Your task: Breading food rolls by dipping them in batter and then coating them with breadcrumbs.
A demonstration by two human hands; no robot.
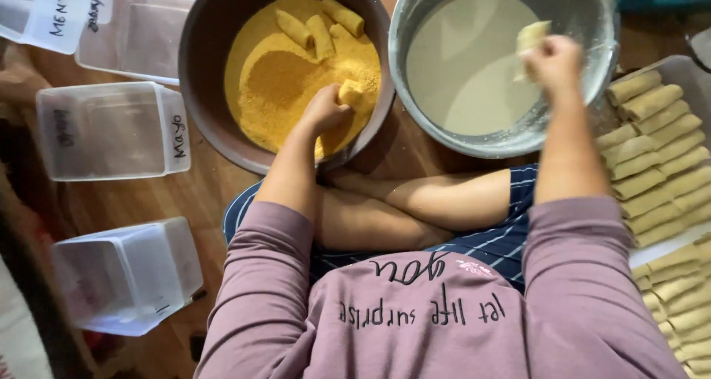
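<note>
My left hand (323, 112) grips a crumb-coated roll (350, 94) inside a dark brown bowl (204, 68) filled with yellow breadcrumbs (278, 82). Several coated rolls (320, 27) lie at the far side of the crumbs. My right hand (553, 64) holds a pale, batter-wet roll (531, 38) above a metal bowl (600, 60) of off-white batter (466, 75). I sit cross-legged on the floor, with both bowls in front of my knees.
A tray (685, 71) at the right carries rows of uncoated pale rolls (652, 157), with more rolls (678, 290) nearer me. Several translucent plastic containers stand at the left: (111, 131), (129, 275), (133, 27). The floor is brown wood.
</note>
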